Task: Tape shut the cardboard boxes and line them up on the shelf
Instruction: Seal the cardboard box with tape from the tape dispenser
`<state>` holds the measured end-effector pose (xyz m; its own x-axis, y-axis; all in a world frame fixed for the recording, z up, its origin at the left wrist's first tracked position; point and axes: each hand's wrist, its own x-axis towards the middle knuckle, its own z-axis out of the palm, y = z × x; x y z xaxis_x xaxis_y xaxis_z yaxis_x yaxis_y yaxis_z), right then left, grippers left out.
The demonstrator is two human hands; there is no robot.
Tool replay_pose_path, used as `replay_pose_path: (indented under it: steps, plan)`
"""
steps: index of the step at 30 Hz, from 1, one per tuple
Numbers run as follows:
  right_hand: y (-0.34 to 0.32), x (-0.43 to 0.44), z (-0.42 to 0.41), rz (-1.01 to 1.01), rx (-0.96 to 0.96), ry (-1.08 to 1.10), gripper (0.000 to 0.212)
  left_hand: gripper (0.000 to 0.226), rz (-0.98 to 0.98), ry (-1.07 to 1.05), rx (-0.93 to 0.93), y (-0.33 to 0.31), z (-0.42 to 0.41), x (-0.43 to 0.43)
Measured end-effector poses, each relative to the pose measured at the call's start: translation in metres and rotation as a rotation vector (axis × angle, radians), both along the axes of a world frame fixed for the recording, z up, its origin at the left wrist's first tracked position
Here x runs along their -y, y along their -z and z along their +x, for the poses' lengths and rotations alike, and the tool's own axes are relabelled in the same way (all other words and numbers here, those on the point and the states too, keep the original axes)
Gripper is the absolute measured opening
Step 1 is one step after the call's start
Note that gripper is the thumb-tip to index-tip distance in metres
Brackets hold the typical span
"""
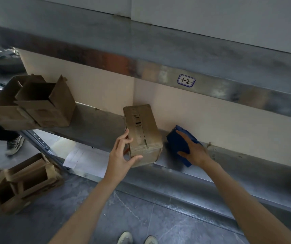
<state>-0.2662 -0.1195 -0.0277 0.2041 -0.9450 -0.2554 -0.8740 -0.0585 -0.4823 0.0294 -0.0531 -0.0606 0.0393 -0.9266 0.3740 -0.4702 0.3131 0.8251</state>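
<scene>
A closed cardboard box (143,127) with tape strips along its top stands on the metal shelf (95,127), its near end at the shelf's front edge. My left hand (121,155) grips its near left corner, thumb on the front face and fingers on the left side. Just right of the box lies a blue tape dispenser (176,143); my right hand (194,150) rests on it, fingers along the top and thumb curled round its near side. Two open boxes (40,104) with raised flaps stand at the shelf's left end.
More open cardboard boxes (23,182) sit on the grey floor at lower left. Another person's leg and sneaker (15,143) stand at the left. White paper (86,161) lies under the shelf. An upper shelf beam with a "1-2" label (186,81) runs overhead. My shoes (137,238) are at the bottom.
</scene>
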Motion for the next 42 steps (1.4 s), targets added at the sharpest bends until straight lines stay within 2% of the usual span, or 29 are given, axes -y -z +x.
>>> replay_pose_path:
  steps: [6,14,20,23,27,30,35,38,42]
  plan:
    - [0.017,-0.004,0.001,-0.014,-0.069,0.014,0.081,0.061,0.000,0.003,-0.010,0.001,0.001,0.001]
    - [0.017,-0.002,-0.005,0.016,0.030,-0.011,0.082,0.062,0.012,0.001,-0.005,0.001,0.002,0.002]
    - [0.013,-0.001,-0.005,0.042,-0.042,-0.068,0.090,0.063,0.022,0.013,0.024,0.000,0.003,0.001]
    - [0.011,-0.005,-0.007,0.027,0.013,-0.013,0.091,0.064,0.029,0.028,0.041,-0.004,0.005,0.000]
    - [-0.001,-0.010,-0.015,-0.118,-0.061,0.026,0.087,0.065,0.027,0.059,0.058,-0.010,0.009,-0.001]
    - [-0.014,-0.010,-0.013,-0.273,-0.117,-0.029,0.081,0.066,0.031,0.079,0.084,-0.013,0.013,0.000]
    - [-0.034,-0.011,0.020,-0.360,0.125,-0.235,0.074,0.066,0.022,0.090,0.119,-0.014,0.018,0.003]
    - [-0.035,-0.014,0.049,-0.366,0.210,-0.367,0.077,0.065,0.003,0.084,0.149,-0.014,0.019,0.004]
    - [-0.029,-0.012,0.067,-0.335,0.274,-0.385,0.078,0.060,-0.029,0.072,0.182,-0.013,0.022,0.006]
